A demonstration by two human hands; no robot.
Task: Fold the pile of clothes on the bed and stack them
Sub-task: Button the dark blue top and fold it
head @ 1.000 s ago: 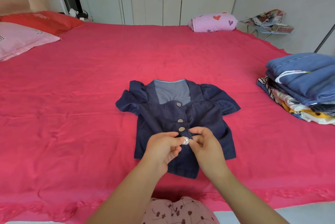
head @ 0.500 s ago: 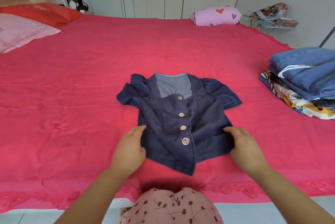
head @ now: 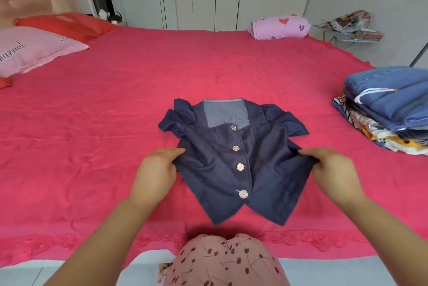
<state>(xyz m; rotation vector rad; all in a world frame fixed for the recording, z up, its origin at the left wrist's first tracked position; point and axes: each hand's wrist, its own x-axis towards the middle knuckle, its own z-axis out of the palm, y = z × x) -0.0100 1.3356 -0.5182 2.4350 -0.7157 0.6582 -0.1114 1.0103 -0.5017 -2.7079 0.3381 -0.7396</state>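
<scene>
1. Navy short-sleeved top (head: 231, 170) lies front-up on the red bed (head: 92, 146), middle of view, close to the near edge. Neckline points far, hem points near. Four metal buttons (head: 240, 166) run down the front, all fastened.
2. Left hand (head: 155, 170) grasps the top's left side edge about midway down, fingers (head: 171, 152) curled into the cloth. Right hand (head: 335, 170) grasps the right side edge the same way, fingers (head: 310, 152) pinching a bunch of fabric. Creases run between the two grips.
3. Handling, as a judgement: light, soft, denim-like weave. It wrinkles and sags where pulled and has no stiffness of its own. Probably not slippery on this sheet.
4. The buttons are the only hard parts and add bulk along the centre line, so folds are better placed to either side of them.
5. Best holds: the side seams as now, or the shoulders. The gathered sleeves will likely puff up and need pressing flat.
6. Stack of folded clothes (head: 389, 112) sits at the right, well apart from the top.
</scene>
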